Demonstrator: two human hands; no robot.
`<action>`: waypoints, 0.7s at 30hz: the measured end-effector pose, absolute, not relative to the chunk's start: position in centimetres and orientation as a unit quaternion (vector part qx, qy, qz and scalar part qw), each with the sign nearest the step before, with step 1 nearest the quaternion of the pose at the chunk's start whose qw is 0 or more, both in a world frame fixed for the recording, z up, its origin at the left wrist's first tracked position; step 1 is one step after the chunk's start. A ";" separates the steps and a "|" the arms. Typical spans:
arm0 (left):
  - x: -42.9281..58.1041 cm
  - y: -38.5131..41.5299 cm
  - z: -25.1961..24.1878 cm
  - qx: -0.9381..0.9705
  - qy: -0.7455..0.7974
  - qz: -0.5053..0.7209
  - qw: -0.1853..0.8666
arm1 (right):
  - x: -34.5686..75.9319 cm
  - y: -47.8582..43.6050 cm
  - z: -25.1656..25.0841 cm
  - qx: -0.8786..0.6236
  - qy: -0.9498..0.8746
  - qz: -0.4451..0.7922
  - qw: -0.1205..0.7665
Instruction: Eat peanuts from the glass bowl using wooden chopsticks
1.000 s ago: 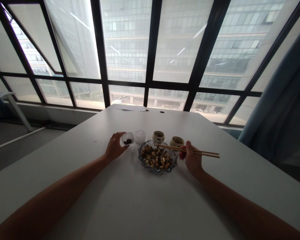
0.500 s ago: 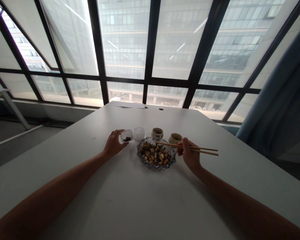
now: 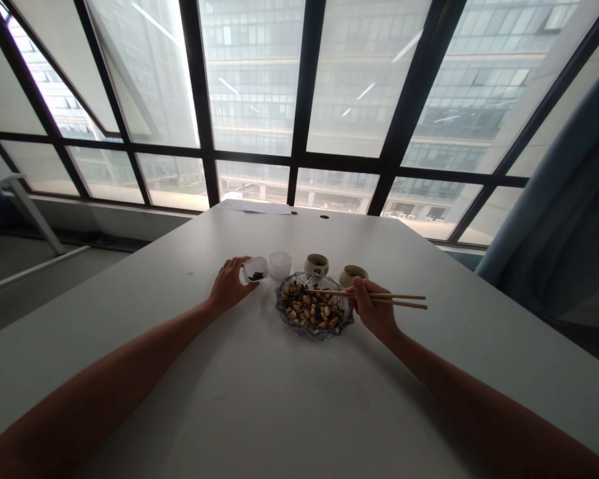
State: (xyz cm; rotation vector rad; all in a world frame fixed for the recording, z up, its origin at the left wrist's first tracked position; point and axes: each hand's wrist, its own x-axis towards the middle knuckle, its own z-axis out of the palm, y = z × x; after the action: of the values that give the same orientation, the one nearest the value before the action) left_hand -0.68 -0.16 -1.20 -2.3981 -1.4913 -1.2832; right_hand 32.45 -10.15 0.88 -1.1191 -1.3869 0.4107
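My left hand [image 3: 231,285] is closed around the side of a small translucent plastic cup [image 3: 251,265], tilted toward me with a few dark seeds [image 3: 256,276] in it. A second translucent cup [image 3: 280,265] stands just right of it. In my right hand [image 3: 374,307] is a pair of chopsticks [image 3: 397,299], pointing left over a scalloped glass bowl [image 3: 307,332]. Their tips reach the upper left of the nuts and dark seeds [image 3: 313,309] filling the bowl. Whether the tips pinch anything is too small to tell.
Behind the bowl stand two small ceramic cups, one with a dark mark [image 3: 317,265] and one [image 3: 353,274] close to my right hand. Sheets of paper [image 3: 259,207] lie at the far edge of the white table [image 3: 259,399]. A blue curtain [image 3: 544,226] hangs at right.
My right hand and the chopsticks have shifted left and slightly lower, tips deeper over the bowl's left side. My left hand keeps its hold on the plastic cup. The view has moved slightly.
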 end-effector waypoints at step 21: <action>-0.9 0.3 -1.6 -0.745 -0.510 -0.428 0.033 | 32.8 -8.8 0.4 -0.446 -0.276 0.430 0.735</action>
State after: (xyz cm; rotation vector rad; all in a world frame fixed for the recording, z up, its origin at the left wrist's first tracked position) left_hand -0.95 0.35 -1.65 -2.2927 -1.5694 -1.3180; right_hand 32.84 -8.81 0.45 -0.9802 -0.6077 0.9448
